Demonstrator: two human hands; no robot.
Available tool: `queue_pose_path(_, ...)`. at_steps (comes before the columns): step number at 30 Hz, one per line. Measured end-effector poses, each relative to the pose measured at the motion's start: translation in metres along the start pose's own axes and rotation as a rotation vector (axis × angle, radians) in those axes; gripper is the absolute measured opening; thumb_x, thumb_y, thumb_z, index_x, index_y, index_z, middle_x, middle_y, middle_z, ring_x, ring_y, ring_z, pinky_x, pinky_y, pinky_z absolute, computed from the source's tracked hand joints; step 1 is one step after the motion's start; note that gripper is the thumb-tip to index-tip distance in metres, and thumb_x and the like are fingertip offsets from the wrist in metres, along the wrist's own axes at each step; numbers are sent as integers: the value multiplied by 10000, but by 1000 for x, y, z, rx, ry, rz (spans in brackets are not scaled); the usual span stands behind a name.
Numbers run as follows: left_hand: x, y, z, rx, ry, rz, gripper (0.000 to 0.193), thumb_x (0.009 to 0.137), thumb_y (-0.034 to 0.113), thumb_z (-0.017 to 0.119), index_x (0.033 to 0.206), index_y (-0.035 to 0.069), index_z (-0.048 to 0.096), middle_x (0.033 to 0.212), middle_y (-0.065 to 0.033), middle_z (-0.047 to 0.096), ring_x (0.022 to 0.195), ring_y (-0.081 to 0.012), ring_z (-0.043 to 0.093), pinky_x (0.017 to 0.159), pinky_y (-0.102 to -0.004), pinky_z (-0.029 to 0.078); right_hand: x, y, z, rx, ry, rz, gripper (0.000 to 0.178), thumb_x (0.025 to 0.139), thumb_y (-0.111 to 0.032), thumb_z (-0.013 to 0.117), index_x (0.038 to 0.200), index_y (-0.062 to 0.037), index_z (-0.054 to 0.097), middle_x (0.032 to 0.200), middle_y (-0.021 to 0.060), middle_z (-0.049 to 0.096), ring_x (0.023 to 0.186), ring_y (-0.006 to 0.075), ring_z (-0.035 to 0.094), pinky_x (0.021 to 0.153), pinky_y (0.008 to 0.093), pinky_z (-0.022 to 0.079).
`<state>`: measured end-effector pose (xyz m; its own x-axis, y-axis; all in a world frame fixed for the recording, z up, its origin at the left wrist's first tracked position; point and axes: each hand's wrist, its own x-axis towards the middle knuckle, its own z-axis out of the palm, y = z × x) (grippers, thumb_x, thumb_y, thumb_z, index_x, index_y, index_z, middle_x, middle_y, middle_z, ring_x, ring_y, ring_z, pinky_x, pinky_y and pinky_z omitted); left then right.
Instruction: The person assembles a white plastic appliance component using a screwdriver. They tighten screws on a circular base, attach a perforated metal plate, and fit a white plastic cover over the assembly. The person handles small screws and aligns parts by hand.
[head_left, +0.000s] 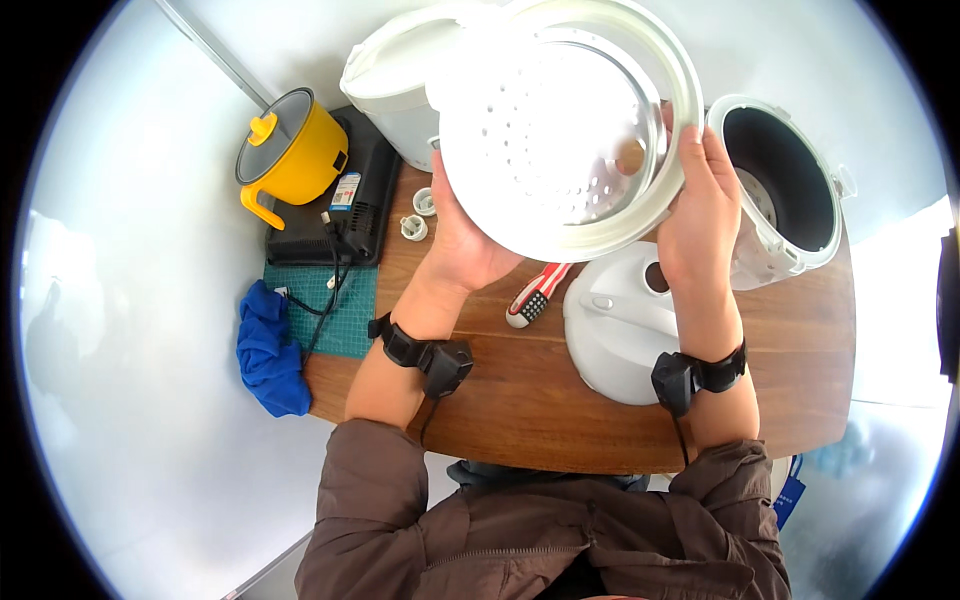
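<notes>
Between my hands, raised over the far part of the table, is a round white rice cooker lid part (550, 244) with a perforated metal plate (570, 130) set inside its rim. Glare washes out much of its upper left. My left hand (465, 235) supports it from the lower left, some fingers hidden behind. My right hand (703, 205) grips the right rim, fingers wrapped around the edge. Beneath, a white domed cover (615, 325) lies on the table near my right forearm. A red-and-white screwdriver-like tool (538, 295) rests beside it, partly covered by the lid part.
A white cooker body (775, 255) with a dark inside stands at the right; another white appliance (395, 110) is far left. A yellow pot (310, 150) sits on a black appliance (370, 215). Small white caps (413, 228), a green mat (355, 320) and blue cloth (270, 350) lie left.
</notes>
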<state>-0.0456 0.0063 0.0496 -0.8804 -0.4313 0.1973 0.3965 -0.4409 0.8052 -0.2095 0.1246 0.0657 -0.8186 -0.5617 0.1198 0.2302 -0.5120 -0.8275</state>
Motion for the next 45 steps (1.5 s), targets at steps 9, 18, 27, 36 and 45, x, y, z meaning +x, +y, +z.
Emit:
queue_pose_path(9, 1, -6, -21, -769, -205, -13, 1050, 832, 901, 331, 1609, 205, 204, 1639, -94, 266, 1470, -329, 337, 1160, -527, 384, -2, 3, -1, 56, -149, 90, 328, 1092, -154, 409, 1326, 32, 543, 1105, 142, 673, 998, 197, 651, 880, 335, 552)
queue_pose_path(18, 0, -10, -13, -528, -90, -8, 1119, 785, 944, 321, 1611, 201, 192, 1640, -97, 259, 1463, -316, 346, 1168, -507, 377, -6, 7, 0, 46, -51, 57, 319, 1089, -147, 417, 1333, 25, 527, 1053, 127, 710, 957, 178, 701, 852, 322, 571)
queue_pose_path(27, 0, -6, 7, 50, 96, 246, 894, 936, 639, 544, 1530, 14, 306, 1500, -122, 453, 1345, -260, 493, 1100, -432, 448, -6, 10, 1, 49, -15, -51, 287, 1080, -161, 443, 1275, 14, 558, 1037, 118, 702, 955, 167, 652, 848, 315, 542)
queue_pose_path(36, 3, 11, 3, 145, 333, 232, 412, 988, 119, 613, 1364, -21, 519, 1278, -114, 636, 1185, -222, 611, 1014, -395, 511, -4, 14, -4, -39, -74, -186, 298, 1071, -138, 443, 1305, 22, 536, 1047, 151, 715, 951, 192, 677, 833, 333, 553)
queue_pose_path(45, -5, 24, 3, 305, 312, 448, 295, 970, 70, 647, 1260, 25, 610, 1159, -49, 678, 1041, -146, 634, 914, -316, 516, -5, -22, 5, 5, -242, -89, 324, 1077, -114, 426, 1349, 40, 510, 1156, 122, 661, 1009, 175, 664, 879, 314, 556)
